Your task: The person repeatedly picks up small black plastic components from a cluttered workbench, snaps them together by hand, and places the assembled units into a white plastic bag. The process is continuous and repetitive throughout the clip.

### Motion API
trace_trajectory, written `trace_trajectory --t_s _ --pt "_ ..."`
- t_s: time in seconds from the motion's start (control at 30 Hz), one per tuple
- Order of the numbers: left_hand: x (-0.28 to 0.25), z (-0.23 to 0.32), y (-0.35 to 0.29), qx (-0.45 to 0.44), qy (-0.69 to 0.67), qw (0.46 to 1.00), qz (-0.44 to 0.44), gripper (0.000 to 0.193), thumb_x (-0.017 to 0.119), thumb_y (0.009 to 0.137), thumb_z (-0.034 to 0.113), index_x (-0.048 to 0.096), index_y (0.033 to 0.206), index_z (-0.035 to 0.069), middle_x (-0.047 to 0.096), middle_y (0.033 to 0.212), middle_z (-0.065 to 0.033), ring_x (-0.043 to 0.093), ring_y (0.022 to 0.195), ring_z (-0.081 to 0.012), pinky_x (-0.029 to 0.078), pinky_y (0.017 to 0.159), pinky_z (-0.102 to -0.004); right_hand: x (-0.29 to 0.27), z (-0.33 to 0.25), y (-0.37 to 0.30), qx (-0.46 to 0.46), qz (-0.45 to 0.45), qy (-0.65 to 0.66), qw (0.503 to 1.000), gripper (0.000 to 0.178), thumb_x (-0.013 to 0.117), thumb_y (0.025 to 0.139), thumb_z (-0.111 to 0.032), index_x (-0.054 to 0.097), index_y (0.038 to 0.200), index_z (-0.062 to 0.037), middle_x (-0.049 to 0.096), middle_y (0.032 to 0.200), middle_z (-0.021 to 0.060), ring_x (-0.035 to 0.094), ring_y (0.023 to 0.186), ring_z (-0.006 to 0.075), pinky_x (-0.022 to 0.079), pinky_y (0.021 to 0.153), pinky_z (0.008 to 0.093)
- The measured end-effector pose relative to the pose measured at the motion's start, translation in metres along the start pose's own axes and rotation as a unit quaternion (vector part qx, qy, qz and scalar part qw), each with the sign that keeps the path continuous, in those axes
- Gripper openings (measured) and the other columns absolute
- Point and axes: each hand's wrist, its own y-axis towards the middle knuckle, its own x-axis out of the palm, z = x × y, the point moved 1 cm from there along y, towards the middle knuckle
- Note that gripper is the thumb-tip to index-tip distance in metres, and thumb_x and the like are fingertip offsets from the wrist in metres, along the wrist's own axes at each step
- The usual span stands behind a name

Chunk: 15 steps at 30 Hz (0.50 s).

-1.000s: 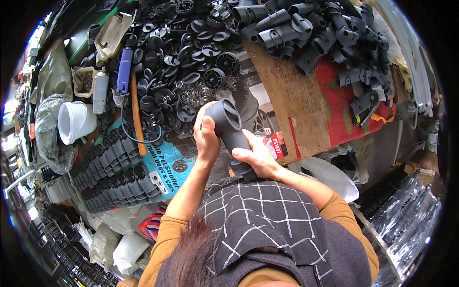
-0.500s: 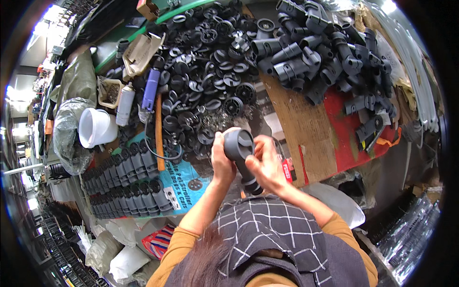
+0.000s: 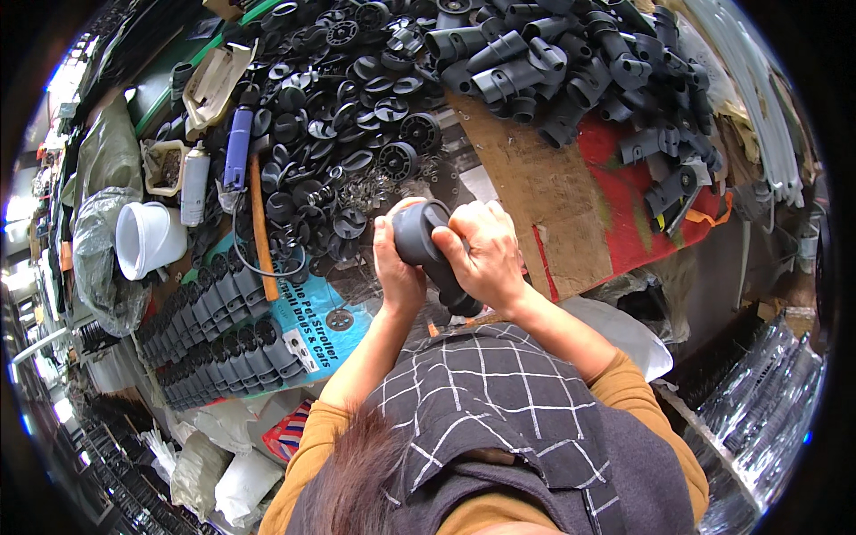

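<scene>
Both my hands hold a dark grey plastic tube fitting (image 3: 417,234) in front of my chest, its wide round end up and its narrower end slanting down toward me. My left hand (image 3: 398,275) wraps its left side. My right hand (image 3: 488,252) is closed on the right of the round end, thumb pressed on top; anything under those fingers is hidden. Just beyond lie small metal springs or clips (image 3: 367,189) and a heap of black round plastic caps and wheels (image 3: 357,116). More grey tube fittings (image 3: 508,80) are piled at the far right.
Fittings in rows (image 3: 214,303) stand at the left on a blue printed sheet (image 3: 334,325). Near them are a wooden-handled tool (image 3: 260,232), a purple cylindrical tool (image 3: 238,147) with a cable, a spray can (image 3: 194,187) and a white bucket (image 3: 147,239). Cardboard (image 3: 526,196) covers the table's right side.
My right hand has closed over the fitting's round end, where its fingers were looser at the side before. The fitting has turned, and the view has shifted, so the table sits further up and left.
</scene>
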Motion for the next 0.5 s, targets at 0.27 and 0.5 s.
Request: trace_trajectory --t_s 0.27,0.5 --pt "-0.001 -0.027 0.025 -0.165 -0.037 0.986 0.001 0.053 0.034 0.097 0.046 0.063 0.103 0.002 0.068 0.093 -0.0082 0.064 0.086 -0.02 0.05 0.083 -0.0327 0.005 0.015 -0.046 0.164 -0.111 0.162 0.967 0.086 0.077 0.072 -0.021 0.029 0.142 -0.0028 0.046 0.134 0.0227 0.048 0.123 0.0354 0.039 0.102 0.0418" --pt "0.003 -0.074 0.045 -0.266 0.187 0.939 -0.115 0.065 0.036 0.094 0.064 0.044 0.131 0.011 0.047 0.127 -0.0086 0.045 0.113 -0.02 0.04 0.095 -0.0378 -0.004 0.079 -0.079 0.295 0.009 0.028 0.955 0.079 0.073 0.078 -0.033 0.033 0.138 -0.0017 0.054 0.123 0.0248 0.055 0.113 0.0366 0.043 0.096 0.043"
